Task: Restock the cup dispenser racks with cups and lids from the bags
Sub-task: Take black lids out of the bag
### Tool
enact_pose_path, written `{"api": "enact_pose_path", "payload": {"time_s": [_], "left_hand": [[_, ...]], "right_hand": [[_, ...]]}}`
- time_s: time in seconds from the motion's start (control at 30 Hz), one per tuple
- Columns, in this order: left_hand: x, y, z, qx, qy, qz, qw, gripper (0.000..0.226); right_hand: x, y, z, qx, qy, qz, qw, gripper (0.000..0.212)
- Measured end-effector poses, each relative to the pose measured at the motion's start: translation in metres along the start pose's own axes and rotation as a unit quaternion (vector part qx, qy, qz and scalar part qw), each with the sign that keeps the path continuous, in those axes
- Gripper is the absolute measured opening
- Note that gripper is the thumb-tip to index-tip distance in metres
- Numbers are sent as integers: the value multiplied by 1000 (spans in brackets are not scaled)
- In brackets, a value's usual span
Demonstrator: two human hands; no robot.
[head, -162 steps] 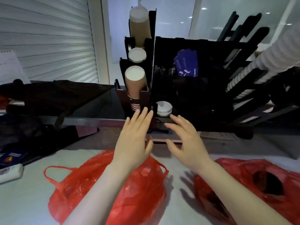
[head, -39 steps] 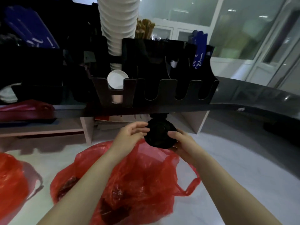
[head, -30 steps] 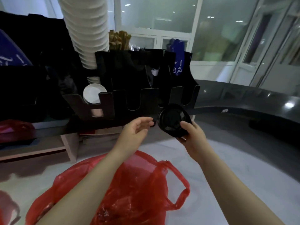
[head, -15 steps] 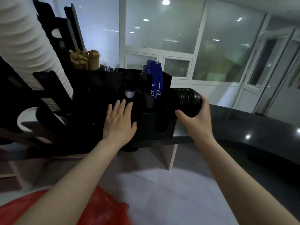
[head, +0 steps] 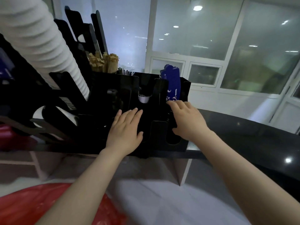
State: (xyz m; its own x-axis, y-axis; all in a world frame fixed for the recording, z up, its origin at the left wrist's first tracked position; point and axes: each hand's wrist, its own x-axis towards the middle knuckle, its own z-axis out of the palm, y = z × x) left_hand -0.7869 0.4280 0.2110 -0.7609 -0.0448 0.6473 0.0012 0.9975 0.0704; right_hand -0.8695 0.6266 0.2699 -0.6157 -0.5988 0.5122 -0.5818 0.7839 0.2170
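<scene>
One stack of black lids [head: 170, 118] sits in the far-right slot of the single black rack [head: 155, 132], with the right hand [head: 188, 119] closing its grip around it. The left hand [head: 125, 129] rests flat on the rack front, grip open. One white cup column [head: 43, 46] leans far left, and one red bag [head: 40, 207] lies near left on the tabletop [head: 162, 200].

Cup stack [head: 40, 46] crowds rack [head: 113, 88] left; passage right, over counter [head: 243, 135].

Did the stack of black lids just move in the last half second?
Yes. The black lids, held by the right hand, went left from beyond the right wall of the rack into its end slot.
</scene>
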Motion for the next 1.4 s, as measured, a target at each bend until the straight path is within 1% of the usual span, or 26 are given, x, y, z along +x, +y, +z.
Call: {"api": "enact_pose_path", "payload": {"time_s": [0.1,0.23,0.33,0.4,0.47,0.53,0.6,0.67,0.77,0.83,0.87,0.93,1.0,1.1,1.23,1.3,1.4], "left_hand": [[0,-1,1,-2,6,-1,1000,74],[2,0,2,0,19,-8,1000,73],[1,1,3,7,16,-11,1000,73],[-1,1,4,11,17,-11,1000,72],[-1,1,3,12,16,-10,1000,71],[-1,0,2,9,9,-9,1000,71],[0,0,0,3,-13,-10,1000,71],[5,0,-4,-17,-52,-13,998,73],[10,-7,-19,-32,-112,6,993,74],[-1,-14,-28,-2,-113,38,993,73],[-11,-19,-31,14,-101,50,994,71],[-36,-26,-35,24,-72,62,995,69],[-61,-33,-41,13,-62,72,995,67],[-97,-47,-49,-8,-75,82,994,65],[-152,-90,-59,-37,-132,58,989,57],[-177,-117,-64,-50,-157,30,986,49],[-211,-151,-71,-68,-176,-28,982,41]], "right_hand": [[-5,-4,16,-35,-46,-10,998,95],[-17,-6,29,-83,-59,-28,994,99],[-18,-2,26,-48,-81,-35,995,100],[-19,-2,27,-41,-84,-31,995,94],[-21,-7,29,-74,-75,-26,994,85],[-22,-12,32,-83,-67,-16,994,78],[-22,-12,30,-45,-66,-8,997,72],[-22,-9,26,-6,-70,-2,998,68],[-20,-8,18,21,-87,25,996,71],[-22,-13,14,59,-85,43,994,75],[-25,-17,13,96,-67,52,992,75],[-36,-27,11,177,4,52,983,71],[-49,-44,8,230,53,22,971,66],[-70,-86,3,294,50,-34,954,58],[-103,-150,3,333,-14,-112,936,45],[-119,-180,7,353,-40,-136,925,37],[-135,-219,21,349,-111,-182,912,29]]}}
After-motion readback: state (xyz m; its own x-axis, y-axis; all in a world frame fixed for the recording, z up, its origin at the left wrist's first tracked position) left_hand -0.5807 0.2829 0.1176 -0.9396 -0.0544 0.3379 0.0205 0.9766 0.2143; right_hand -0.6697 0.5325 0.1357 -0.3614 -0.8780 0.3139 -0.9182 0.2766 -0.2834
